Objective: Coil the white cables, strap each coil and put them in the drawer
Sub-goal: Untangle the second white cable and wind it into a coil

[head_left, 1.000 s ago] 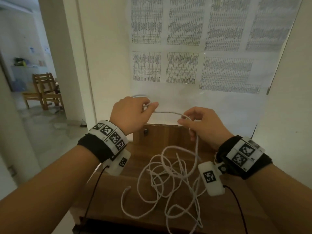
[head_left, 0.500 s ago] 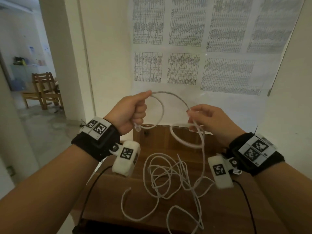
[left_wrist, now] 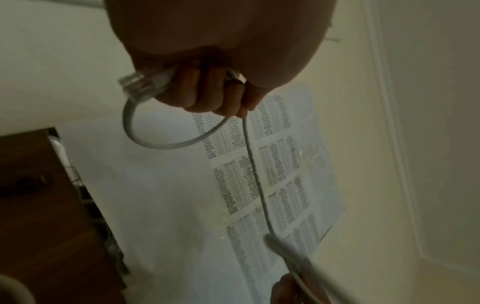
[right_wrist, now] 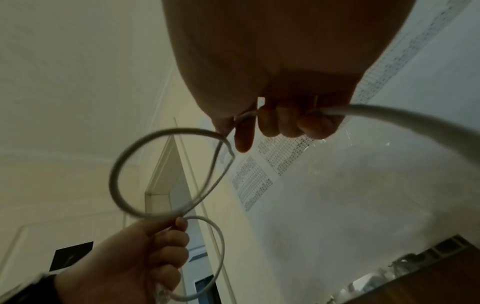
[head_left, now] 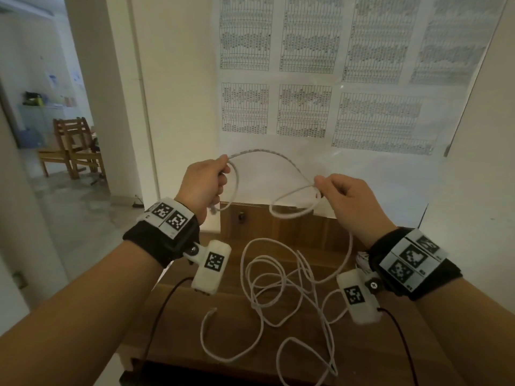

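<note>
While both hands were raised above the wooden desk, I saw one white cable strung between them. It was thin and round, off-white, with a faintly ribbed jacket along the stretch nearest the left wrist camera. My left hand was closed in a fist round the cable's end: the clear plastic plug stuck out of the little-finger side of the fist, and one small finished loop hung below the fingers, which were curled tight over it. From the top of that fist the cable arched up and to the right, against the pale wall, and came down to my right hand.

My right hand pinched the cable between thumb and forefinger, the other fingers curled loosely over the strand. Just below and left of that pinch the cable bent into a second loop, flattened and tilted, hanging free in the air in front of the desk's raised back edge. Past the right hand the cable dropped near the right wrist and ran down to the desk.

On the desk top, between my two forearms, the remaining length lay in a loose tangle of overlapping curls. One free end curled out to the left of that heap, near the left wrist camera. Printed sheets of tables hung on the far wall behind the hands, and wooden chairs stood in the room to the far left.
</note>
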Demonstrator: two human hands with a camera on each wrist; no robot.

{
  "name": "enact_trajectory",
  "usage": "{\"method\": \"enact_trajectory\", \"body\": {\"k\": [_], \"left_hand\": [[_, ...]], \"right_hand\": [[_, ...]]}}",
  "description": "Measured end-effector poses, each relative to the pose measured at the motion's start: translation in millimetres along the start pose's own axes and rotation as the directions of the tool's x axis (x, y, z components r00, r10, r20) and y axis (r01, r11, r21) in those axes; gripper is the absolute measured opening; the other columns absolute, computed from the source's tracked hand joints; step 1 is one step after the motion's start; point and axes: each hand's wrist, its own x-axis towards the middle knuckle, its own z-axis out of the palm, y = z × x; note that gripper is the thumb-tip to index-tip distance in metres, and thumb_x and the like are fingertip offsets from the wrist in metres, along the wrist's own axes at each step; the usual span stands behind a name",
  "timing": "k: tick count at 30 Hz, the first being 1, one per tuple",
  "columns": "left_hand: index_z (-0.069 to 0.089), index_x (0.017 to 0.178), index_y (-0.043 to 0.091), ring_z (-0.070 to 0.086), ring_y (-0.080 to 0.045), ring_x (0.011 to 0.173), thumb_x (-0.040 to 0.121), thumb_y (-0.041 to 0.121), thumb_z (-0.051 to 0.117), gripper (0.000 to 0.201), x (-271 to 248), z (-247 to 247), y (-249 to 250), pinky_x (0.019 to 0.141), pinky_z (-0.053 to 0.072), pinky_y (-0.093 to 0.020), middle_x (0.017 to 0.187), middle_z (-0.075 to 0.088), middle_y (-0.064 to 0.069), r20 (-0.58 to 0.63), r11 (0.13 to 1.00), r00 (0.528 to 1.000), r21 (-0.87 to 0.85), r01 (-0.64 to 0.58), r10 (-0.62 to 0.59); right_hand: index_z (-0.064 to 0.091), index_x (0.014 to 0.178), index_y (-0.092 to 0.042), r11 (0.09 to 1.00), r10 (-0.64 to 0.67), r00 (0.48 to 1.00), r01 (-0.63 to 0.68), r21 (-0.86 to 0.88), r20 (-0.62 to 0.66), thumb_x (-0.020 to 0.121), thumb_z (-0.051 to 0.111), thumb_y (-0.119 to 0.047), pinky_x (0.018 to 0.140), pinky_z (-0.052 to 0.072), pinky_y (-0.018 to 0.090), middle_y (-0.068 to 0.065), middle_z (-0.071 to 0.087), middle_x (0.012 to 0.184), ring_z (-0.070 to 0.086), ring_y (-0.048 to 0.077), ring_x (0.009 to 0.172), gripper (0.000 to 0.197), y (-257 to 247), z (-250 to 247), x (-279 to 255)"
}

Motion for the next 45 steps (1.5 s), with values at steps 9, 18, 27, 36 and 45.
{"method": "enact_trajectory", "body": {"k": [9,18,27,36,45], "left_hand": [[0.055,0.083,0.017,0.031,-0.009,0.049,0.105,0.03,0.047,0.027,-17.8,19.0,1.5,0.045,0.027,-0.02,0.059,0.04,0.004,0.174,0.991,0.984,-0.133,-0.007,0.031],[0.054,0.102,0.02,0.069,-0.001,0.076,0.106,0.034,0.044,0.018,-43.4,52.7,-20.1,0.063,0.051,-0.013,0.089,0.073,0.003,0.38,0.862,0.879,0.298,-0.41,0.287],[0.053,0.083,0.0,0.063,-0.024,0.055,0.096,0.036,0.064,0.04,-36.4,37.1,-18.0,0.061,0.057,-0.041,0.063,0.064,-0.007,0.169,0.943,0.936,0.077,-0.324,0.308],[0.058,0.068,0.017,0.039,-0.005,0.042,0.104,0.037,0.048,0.043,-36.5,32.1,-21.2,0.048,0.035,-0.022,0.049,0.044,0.01,0.255,0.917,0.954,0.321,-0.237,0.158],[0.043,0.065,0.019,0.023,-0.011,0.039,0.105,0.032,0.046,0.042,-47.3,54.3,-5.0,0.039,0.025,-0.019,0.05,0.03,0.004,0.323,1.0,0.946,0.02,0.016,-0.021]], "right_hand": [[0.073,0.074,-0.017,0.942,-0.034,0.999,0.033,-0.333,0.003,0.092,0.066,-0.043,0.066,0.051,0.028,-0.005,0.066,0.068,0.06,0.012,0.067,0.032,7.4,11.5,0.3],[0.07,0.071,-0.01,0.997,-0.032,0.999,0.029,-0.068,-0.043,0.096,0.06,-0.04,0.064,0.043,0.023,0.008,0.061,0.066,0.054,0.014,0.061,0.04,-10.0,25.2,-1.0],[0.059,0.069,0.0,0.997,0.062,0.995,-0.065,-0.044,-0.081,0.096,0.062,-0.038,0.06,0.041,0.026,-0.001,0.044,0.055,0.043,0.012,0.053,0.047,3.7,15.7,-0.4],[0.077,0.083,-0.016,0.952,0.247,0.969,-0.243,0.184,-0.001,0.101,0.056,-0.031,0.059,0.038,0.025,-0.011,0.051,0.054,0.044,0.01,0.054,0.032,5.8,13.1,0.6],[0.076,0.093,-0.02,0.98,-0.019,0.955,0.077,-0.184,0.298,0.097,0.062,-0.031,0.069,0.052,0.02,-0.009,0.072,0.082,0.066,0.006,0.075,0.018,-21.7,30.4,-16.1]]}}
